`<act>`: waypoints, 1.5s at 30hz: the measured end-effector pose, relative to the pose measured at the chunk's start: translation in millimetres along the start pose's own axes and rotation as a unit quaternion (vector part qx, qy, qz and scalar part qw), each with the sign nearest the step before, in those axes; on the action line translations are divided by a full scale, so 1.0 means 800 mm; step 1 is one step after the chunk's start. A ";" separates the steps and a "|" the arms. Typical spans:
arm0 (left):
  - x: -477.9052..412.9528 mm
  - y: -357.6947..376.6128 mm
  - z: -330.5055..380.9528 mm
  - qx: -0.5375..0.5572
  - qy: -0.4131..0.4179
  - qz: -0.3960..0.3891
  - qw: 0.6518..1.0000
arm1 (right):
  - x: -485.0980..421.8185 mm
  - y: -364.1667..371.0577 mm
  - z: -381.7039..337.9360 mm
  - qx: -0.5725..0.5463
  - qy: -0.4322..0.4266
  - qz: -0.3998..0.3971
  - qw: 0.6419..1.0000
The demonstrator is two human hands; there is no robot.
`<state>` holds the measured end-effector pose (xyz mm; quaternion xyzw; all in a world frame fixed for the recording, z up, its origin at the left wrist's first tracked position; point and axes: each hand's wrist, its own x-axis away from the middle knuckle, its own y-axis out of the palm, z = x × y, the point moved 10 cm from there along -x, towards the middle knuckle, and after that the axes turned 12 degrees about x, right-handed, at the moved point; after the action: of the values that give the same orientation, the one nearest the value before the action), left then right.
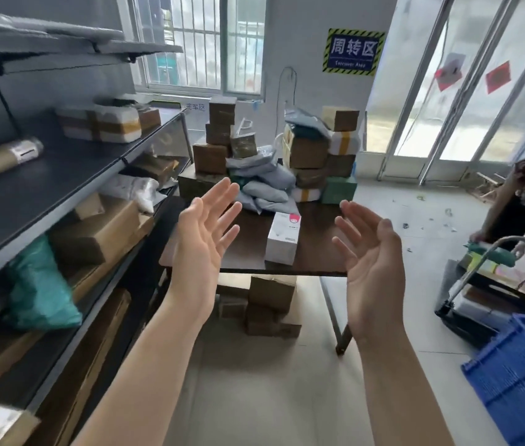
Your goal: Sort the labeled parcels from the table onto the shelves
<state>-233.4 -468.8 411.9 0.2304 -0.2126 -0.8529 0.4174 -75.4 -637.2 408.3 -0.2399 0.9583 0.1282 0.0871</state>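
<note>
My left hand (205, 233) and my right hand (370, 249) are both raised, palms facing each other, fingers spread, holding nothing. Between them, on the dark wooden table (312, 265), stands a small white box (282, 238) with a pink mark. Behind it the table carries a heap of grey mailer bags (264, 185), stacked brown cartons (219, 133) and a second stack of boxes (322, 156) with a green box (338, 189). The grey shelves (45, 194) run along my left and hold cartons, a cardboard tube (0, 162) and a teal bag (39, 291).
More cartons (271, 304) sit on the floor under the table. To the right a person (522, 207) bends over a hand trolley (480, 284). A blue plastic crate (522, 378) stands at the lower right. Glass doors (467, 91) fill the far right wall.
</note>
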 end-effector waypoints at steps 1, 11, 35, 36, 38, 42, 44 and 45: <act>-0.025 0.002 -0.010 0.001 -0.004 -0.005 1.000 | -0.023 0.005 0.011 0.000 0.000 0.006 1.000; -0.284 0.011 -0.133 -0.009 -0.023 -0.016 1.000 | -0.270 0.037 0.145 0.030 0.013 0.029 0.999; -0.690 -0.131 -0.652 -0.174 -0.353 0.029 0.919 | -0.653 0.013 0.587 0.202 0.261 0.108 0.938; -0.690 -0.143 -0.673 -0.179 -0.372 0.039 0.910 | -0.656 0.012 0.602 0.204 0.273 0.114 0.933; -0.688 -0.165 -0.709 -0.180 -0.397 0.063 0.898 | -0.661 0.012 0.627 0.216 0.297 0.119 0.923; -0.669 -0.204 -0.761 -0.188 -0.433 0.112 0.875 | -0.649 0.005 0.683 0.233 0.355 0.107 0.899; -0.646 -0.219 -0.781 -0.205 -0.460 0.110 0.857 | -0.630 0.004 0.710 0.235 0.384 0.082 0.889; -0.631 -0.222 -0.792 -0.202 -0.477 0.100 0.850 | -0.619 0.005 0.720 0.237 0.394 0.064 0.886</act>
<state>294.3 -68.0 -86.8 -0.3166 -0.2308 -0.8358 0.3847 414.2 -251.3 -25.9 -0.1811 0.9289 -0.2025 -0.2517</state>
